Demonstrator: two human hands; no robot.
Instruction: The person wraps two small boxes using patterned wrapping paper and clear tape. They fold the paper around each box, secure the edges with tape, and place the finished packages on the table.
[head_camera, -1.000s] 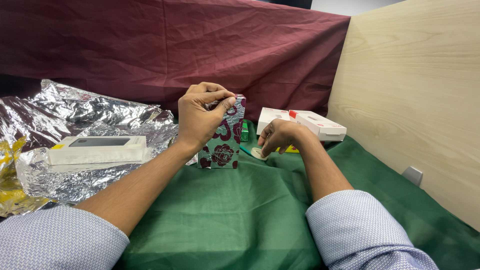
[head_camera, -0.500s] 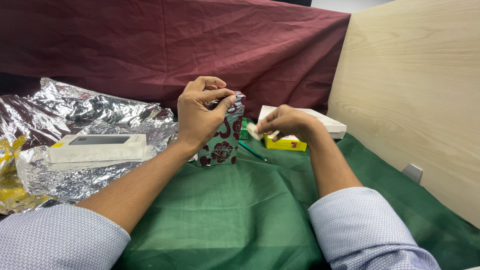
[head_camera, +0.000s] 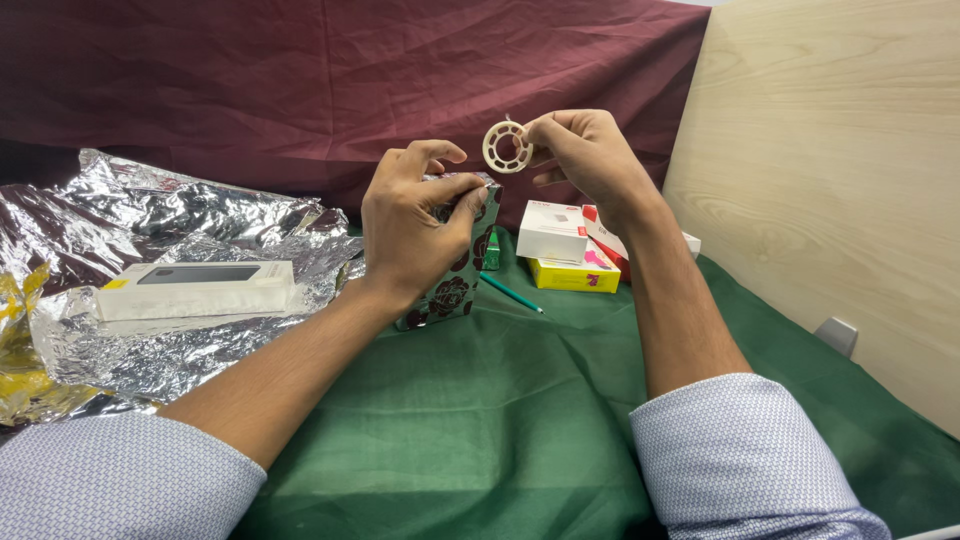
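My left hand (head_camera: 410, 225) grips the top of an upright box wrapped in dark floral paper (head_camera: 452, 285), which stands on the green cloth (head_camera: 480, 420). My right hand (head_camera: 585, 150) is raised above the table and pinches a small cream-coloured tape roll (head_camera: 507, 146) between thumb and fingers. The roll hangs just up and right of the wrapped box, not touching it.
Crinkled silver foil (head_camera: 190, 230) lies at the left with a long white box (head_camera: 195, 290) on it. Small white, red and yellow boxes (head_camera: 565, 245) and a green pen (head_camera: 510, 292) sit behind the wrapped box. A wooden panel (head_camera: 830, 180) stands at the right, a maroon drape behind.
My right hand has lifted from the small boxes on the table up into the air, now holding the tape roll. My left hand stays on the wrapped box.
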